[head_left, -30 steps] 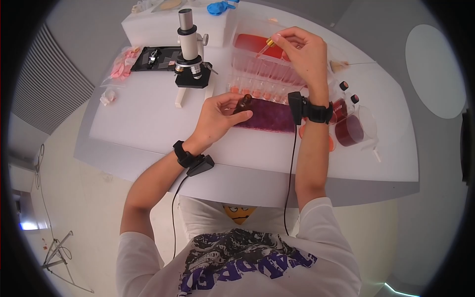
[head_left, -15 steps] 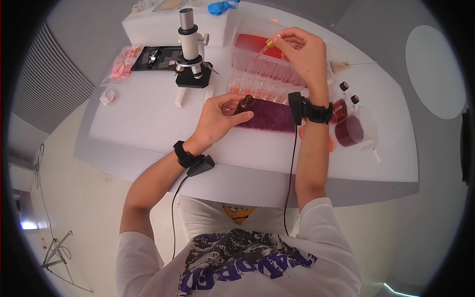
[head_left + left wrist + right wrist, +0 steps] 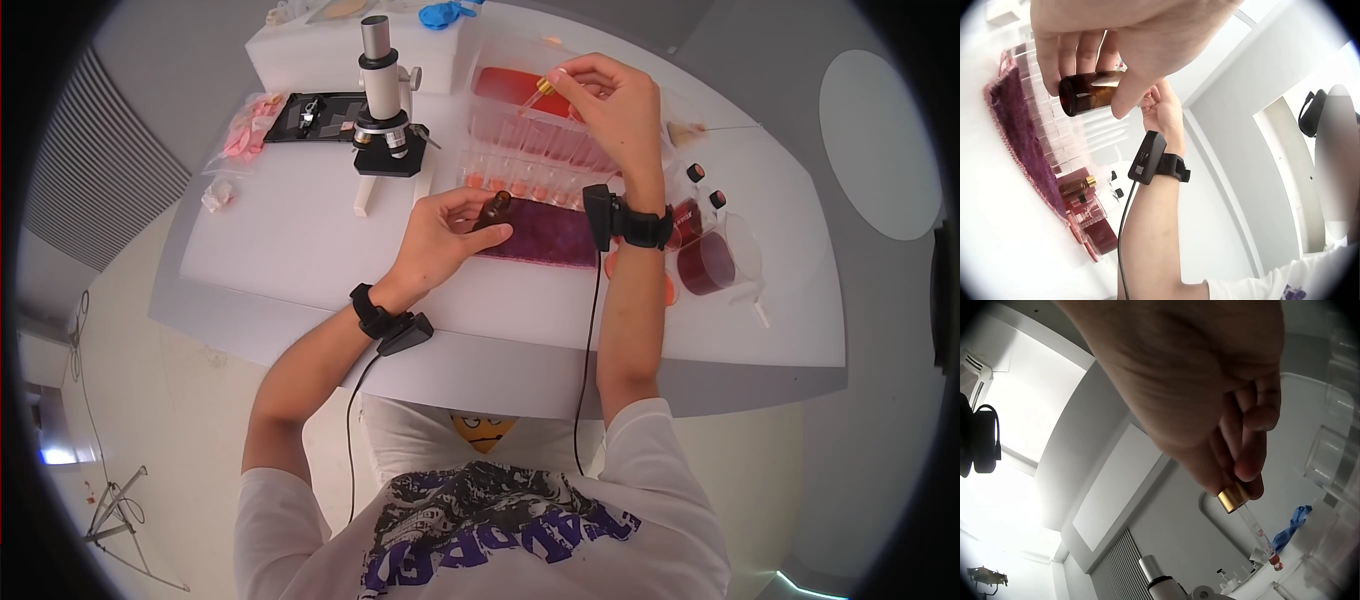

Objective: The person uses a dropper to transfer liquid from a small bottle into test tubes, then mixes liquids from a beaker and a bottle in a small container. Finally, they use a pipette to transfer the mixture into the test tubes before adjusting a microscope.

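Dropper (image 3: 540, 95) in right hand (image 3: 618, 110), brown bottle (image 3: 1088, 92) in left hand (image 3: 435, 238)

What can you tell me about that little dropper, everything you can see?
The dropper has a shiny gold-coloured collar and a slim, clear tube that looks like glass, with reddish liquid at its tip. It slants tip-down near the clear containers. The right hand pinches its top, mostly hiding that end.
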The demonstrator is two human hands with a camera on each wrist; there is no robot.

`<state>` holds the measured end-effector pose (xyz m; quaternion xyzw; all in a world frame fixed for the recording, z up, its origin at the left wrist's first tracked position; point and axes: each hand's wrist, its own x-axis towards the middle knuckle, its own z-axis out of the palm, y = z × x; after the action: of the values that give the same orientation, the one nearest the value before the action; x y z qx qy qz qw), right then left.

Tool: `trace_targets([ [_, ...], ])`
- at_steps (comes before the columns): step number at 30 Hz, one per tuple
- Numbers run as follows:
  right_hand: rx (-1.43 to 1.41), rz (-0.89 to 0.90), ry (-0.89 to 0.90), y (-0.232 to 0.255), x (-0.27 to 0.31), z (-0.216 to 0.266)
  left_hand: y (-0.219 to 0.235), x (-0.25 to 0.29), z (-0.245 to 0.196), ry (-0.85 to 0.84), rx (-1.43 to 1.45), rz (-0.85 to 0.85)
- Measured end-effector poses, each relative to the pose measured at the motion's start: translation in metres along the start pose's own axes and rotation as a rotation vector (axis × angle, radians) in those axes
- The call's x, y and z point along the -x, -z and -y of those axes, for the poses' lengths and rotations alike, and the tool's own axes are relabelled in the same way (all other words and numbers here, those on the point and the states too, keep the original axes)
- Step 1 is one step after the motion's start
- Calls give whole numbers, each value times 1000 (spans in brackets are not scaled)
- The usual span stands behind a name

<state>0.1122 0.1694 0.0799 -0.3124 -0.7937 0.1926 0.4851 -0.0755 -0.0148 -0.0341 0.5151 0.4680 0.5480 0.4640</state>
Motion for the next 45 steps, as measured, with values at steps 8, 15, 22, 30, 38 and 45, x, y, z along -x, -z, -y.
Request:
trace_targets([
  [8, -9, 28, -11, 1, 0, 0, 1, 0, 0, -14, -19, 11],
  [15, -2, 36, -40, 0, 1, 3, 1, 0, 0, -6, -1, 1],
  [22, 18, 24, 41, -1, 0, -1, 1, -1, 0, -14, -16, 9],
  [30, 25, 36, 12, 0, 1, 5, 0, 0, -2, -18, -13, 6],
  [38, 35, 58, -27, 0, 3, 8, 0, -1, 4, -47, 18, -1],
  [45, 55, 83, -22, 1, 4, 11, 3, -4, 3, -124, -103, -117],
])
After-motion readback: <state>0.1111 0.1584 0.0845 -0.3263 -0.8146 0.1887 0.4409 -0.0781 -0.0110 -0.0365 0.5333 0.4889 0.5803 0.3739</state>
